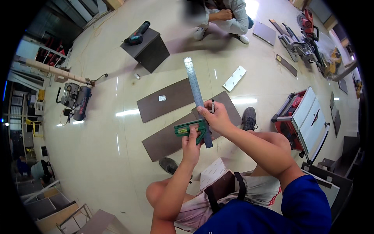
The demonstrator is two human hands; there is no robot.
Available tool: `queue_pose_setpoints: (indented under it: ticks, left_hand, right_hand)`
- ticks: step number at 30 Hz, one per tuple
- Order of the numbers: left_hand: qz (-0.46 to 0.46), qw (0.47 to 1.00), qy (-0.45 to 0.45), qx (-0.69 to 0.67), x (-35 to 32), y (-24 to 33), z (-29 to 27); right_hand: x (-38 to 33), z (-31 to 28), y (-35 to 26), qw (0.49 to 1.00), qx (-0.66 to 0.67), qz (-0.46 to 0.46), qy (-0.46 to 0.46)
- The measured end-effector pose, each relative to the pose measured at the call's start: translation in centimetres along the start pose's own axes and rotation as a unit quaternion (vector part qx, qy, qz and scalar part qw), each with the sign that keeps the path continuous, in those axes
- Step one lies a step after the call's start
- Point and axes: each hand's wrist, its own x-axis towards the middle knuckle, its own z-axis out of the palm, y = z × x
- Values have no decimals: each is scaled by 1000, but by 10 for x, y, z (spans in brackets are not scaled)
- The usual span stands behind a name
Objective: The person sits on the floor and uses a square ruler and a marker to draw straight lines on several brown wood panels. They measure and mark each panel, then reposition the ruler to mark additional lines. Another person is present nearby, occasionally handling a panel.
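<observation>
A combination square with a green head (186,129) and a long steel blade (194,84) is held up in front of me, the blade pointing away and slightly left. My left hand (191,147) is closed on the green head from below. The fingers of my right hand (218,118) pinch the blade just beyond the head. A marker pen (212,104) also stands up between my right fingers. Below the square, dark brown boards (165,99) lie on the floor, one bearing a small white label. A white-edged box or board (213,171) rests between my legs.
A cordless drill (138,36) lies on a dark box (152,50). Opposite me another person (228,15) crouches. A table saw (306,117) and a mitre saw (302,41) stand at right, an air compressor (76,100) at left. A narrow white strip (234,78) lies on the floor.
</observation>
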Motion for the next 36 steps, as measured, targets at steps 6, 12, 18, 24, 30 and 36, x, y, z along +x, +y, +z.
queue_pose_setpoints:
  ticks: [6, 12, 18, 24, 30, 36]
  left_hand:
    - [29, 995, 16, 89, 49, 25, -16]
    - [-16, 992, 100, 73, 39, -16, -35]
    - [46, 988, 80, 122, 47, -39, -23]
    - [60, 988, 91, 114, 19, -46, -24]
    - [13, 985, 142, 98, 13, -28, -38]
    - [-37, 987, 112, 106, 0, 7, -60]
  right_hand:
    - [46, 19, 10, 1000, -12, 7, 25]
    - [23, 16, 55, 998, 19, 14, 55]
    - [24, -12, 60, 999, 5, -12, 52]
    - [-5, -7, 53, 997, -58, -15, 40]
    - [5, 30, 62, 990, -114, -40, 68]
    - [8, 67, 64, 987, -142, -16, 76]
